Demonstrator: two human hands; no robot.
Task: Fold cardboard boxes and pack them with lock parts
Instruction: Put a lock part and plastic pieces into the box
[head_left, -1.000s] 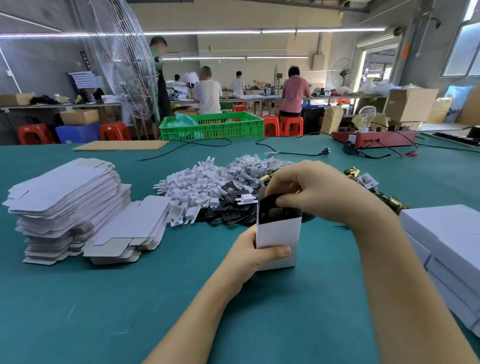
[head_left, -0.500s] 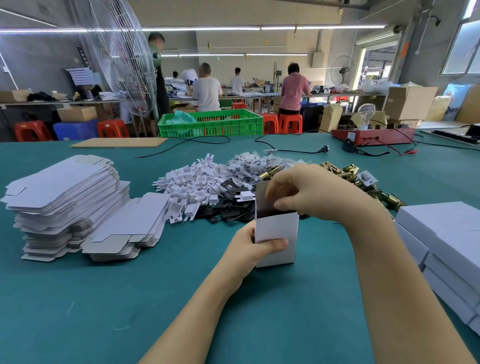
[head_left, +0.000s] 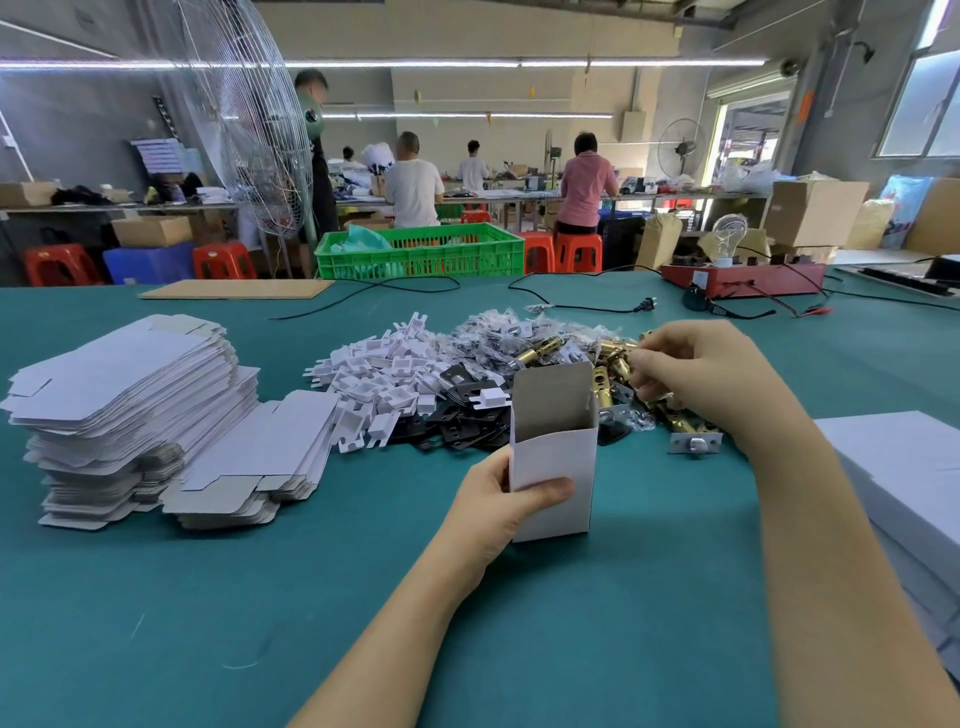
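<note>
My left hand (head_left: 496, 514) grips a small white cardboard box (head_left: 556, 467) that stands upright on the green table, its top flap raised and its mouth open. My right hand (head_left: 711, 374) is to the right of the box, over a pile of brass latches (head_left: 610, 358), fingers curled down among them; whether they hold one is blurred. Black plates (head_left: 457, 423) and white plastic pieces (head_left: 374, 374) lie heaped just behind the box. One latch with a silver face plate (head_left: 693, 442) lies apart at the pile's near edge.
Two stacks of flat white box blanks (head_left: 119, 400) fill the left of the table. White boxes (head_left: 904, 467) are stacked at the right edge. A green crate (head_left: 421, 254), a cardboard sheet (head_left: 234, 288), a power cable (head_left: 571, 306) and a red bulb tester (head_left: 743, 275) lie farther back.
My right hand left the box mouth, where it put in a black part, and moved right to the brass latches. The left hand keeps its hold on the box.
</note>
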